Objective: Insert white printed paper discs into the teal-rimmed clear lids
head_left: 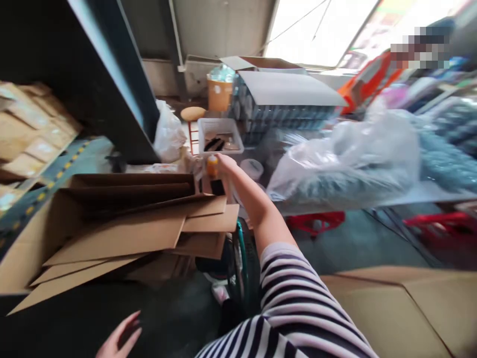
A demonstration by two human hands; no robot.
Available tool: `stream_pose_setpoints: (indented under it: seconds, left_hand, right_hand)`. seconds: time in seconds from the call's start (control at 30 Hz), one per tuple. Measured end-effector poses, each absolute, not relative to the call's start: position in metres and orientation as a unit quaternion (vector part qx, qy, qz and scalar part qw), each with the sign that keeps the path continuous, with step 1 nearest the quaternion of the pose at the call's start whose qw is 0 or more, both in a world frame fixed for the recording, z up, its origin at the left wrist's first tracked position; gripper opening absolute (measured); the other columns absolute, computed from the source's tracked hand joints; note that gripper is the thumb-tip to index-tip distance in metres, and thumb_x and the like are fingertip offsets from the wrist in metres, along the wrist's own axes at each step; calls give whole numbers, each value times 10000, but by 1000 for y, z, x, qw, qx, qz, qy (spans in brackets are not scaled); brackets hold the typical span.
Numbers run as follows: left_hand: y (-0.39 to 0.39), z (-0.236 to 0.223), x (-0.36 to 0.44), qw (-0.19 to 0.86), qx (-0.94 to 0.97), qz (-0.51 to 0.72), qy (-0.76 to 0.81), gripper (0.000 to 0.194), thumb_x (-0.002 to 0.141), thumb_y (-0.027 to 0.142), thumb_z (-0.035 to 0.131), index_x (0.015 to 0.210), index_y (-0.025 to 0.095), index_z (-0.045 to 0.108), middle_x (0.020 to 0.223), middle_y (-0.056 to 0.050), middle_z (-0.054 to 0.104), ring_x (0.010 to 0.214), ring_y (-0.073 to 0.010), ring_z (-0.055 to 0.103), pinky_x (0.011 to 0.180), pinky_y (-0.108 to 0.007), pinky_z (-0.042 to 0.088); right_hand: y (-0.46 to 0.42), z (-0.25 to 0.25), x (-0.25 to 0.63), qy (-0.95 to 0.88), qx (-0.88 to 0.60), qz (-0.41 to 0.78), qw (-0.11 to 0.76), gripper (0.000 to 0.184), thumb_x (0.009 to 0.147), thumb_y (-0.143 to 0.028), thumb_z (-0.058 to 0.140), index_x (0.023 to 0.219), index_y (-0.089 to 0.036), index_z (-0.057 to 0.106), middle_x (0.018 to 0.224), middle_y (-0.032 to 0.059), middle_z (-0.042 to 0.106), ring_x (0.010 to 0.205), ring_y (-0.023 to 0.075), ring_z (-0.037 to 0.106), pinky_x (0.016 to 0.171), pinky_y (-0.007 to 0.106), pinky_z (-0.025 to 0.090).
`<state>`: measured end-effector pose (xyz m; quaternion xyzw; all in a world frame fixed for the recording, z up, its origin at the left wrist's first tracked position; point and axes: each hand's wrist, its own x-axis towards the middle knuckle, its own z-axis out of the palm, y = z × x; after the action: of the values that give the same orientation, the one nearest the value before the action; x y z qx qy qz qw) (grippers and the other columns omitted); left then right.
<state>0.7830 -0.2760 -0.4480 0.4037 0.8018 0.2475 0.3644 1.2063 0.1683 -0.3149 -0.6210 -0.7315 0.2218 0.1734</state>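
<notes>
My right hand (225, 164) is stretched forward to the near edge of the work table. It is beside a small orange-yellow item (212, 166), blurred, which looks like a bottle or a roll. Its fingers are smeared and partly hidden, so I cannot make out whether they grip anything. Just beyond it stands a white plastic basket (240, 141) with dark and brown pieces inside. Low at the bottom left, my left hand (119, 338) hangs with fingers apart and nothing in it. An open cardboard box (30, 248) with loose flaps lies in front of it.
On the table are a clear plastic bag (343, 154) and a large carton (290, 89) of bluish items. A dark steel column (122, 74) rises at left. Red stools (316, 222) stand below. A person in an orange vest (368, 82) is at the far right.
</notes>
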Motion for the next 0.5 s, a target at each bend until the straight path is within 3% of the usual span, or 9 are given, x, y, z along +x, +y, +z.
stream_pose_setpoints:
  seconds: [0.13,0.23,0.3,0.4,0.5]
  left_hand:
    - [-231,-408,805,368,528,225,731,617,432,807,714,687,245,730,774,-46,729,839,-331,682,801,-411,575]
    - [-222,-382,848,404,645,217,611,576,646,783,643,593,210,625,620,-20,592,633,-204,560,597,-292,493]
    - [-231,-368,887,453,699,210,512,617,784,756,529,522,198,526,549,-14,488,543,-161,457,521,-271,411]
    - [-257,-352,950,536,759,137,343,582,864,669,500,540,193,582,566,-33,528,555,-168,474,554,-286,415]
    - [-285,-350,1008,610,759,46,222,448,896,538,550,670,189,715,674,-67,651,682,-212,590,690,-322,484]
  right_hand:
    - [83,-276,1205,-755,-587,204,209,481,908,-325,636,1346,-149,548,1311,90,641,1174,194,606,993,274,439]
    - [-22,-256,1200,-765,-545,190,285,403,927,-311,629,1305,-180,583,1255,65,666,1149,192,618,1007,304,446]
    - [-107,-252,1192,-776,-490,200,342,332,947,-309,608,1266,-216,608,1247,35,665,1169,163,602,1028,281,429]
    - [-229,-271,1179,-765,-446,273,376,289,956,-363,586,1212,-243,645,1236,37,670,1191,169,582,1076,315,401]
    - [-318,-321,1174,-616,-466,462,437,366,913,-494,613,1148,-221,678,1182,53,692,1147,196,611,1040,343,439]
